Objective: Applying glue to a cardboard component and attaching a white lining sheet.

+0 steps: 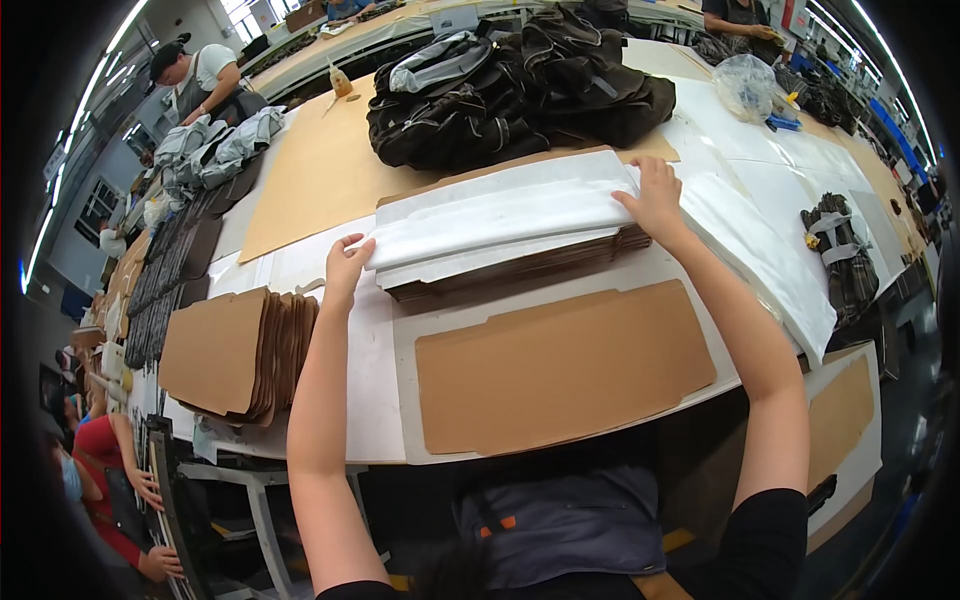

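Observation:
A long, soft-looking white sheet (500,220) lies across a stack of brown cardboard panels (520,265), with another white layer beneath it. At the sheet's left end, my left hand (345,270) pinches its edge, thumb toward the corner. My right hand (658,200) grips the opposite end, its thumb on top and the fingers curled past the edge. One flat cardboard panel (565,370) with cut-out corners rests on the table in front of the stack. To the left stands a second pile of cardboard panels (215,350).
Dark bags (500,110) are heaped behind the stack. More white sheets (760,260) lie on the right, beside a dark strapped bundle (840,250). A glue bottle (340,80) stands at the back. Dark pieces (165,300) line the left side, where co-workers stand.

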Demonstrator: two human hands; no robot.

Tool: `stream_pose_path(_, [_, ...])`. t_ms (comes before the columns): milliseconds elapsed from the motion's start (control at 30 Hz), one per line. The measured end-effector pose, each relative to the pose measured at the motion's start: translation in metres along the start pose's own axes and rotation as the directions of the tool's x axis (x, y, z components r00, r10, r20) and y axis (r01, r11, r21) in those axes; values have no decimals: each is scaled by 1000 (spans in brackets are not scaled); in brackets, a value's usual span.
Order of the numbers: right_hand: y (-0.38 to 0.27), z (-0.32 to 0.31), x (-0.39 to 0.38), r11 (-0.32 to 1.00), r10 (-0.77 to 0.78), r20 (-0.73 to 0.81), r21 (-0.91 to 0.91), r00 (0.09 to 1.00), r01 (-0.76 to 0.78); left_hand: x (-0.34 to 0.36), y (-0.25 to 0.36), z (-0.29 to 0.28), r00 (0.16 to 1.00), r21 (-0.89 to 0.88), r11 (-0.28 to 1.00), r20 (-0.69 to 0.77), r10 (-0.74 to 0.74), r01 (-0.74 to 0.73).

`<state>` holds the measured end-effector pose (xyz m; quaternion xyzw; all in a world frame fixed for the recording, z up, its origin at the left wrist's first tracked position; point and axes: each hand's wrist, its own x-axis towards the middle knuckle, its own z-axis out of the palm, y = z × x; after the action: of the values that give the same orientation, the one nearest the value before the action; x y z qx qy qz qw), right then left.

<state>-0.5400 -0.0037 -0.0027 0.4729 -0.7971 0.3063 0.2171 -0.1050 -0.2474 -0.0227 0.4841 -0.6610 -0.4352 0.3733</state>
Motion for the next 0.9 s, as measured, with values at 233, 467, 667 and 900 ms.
stream_pose_path(233, [-166, -27, 34, 643, -670, -3, 498, 742, 582, -41, 96, 5, 764, 394, 733, -108, 636, -554])
stream_pose_path(467, [-268, -90, 100, 507, -850, 123, 460, 513, 729, -85, 202, 9, 239, 580, 180, 26, 971, -795])
stream_pose_path(667, [-307, -199, 129, 521, -821, 61, 485, 567, 702, -114, 167, 24, 567, 80, 609, -286, 773, -789])
stream_pose_path(900, [-314, -314, 109, 616, -682, -103, 453, 724, 645, -151, 126, 33, 856, -146, 844, -41, 516, -516])
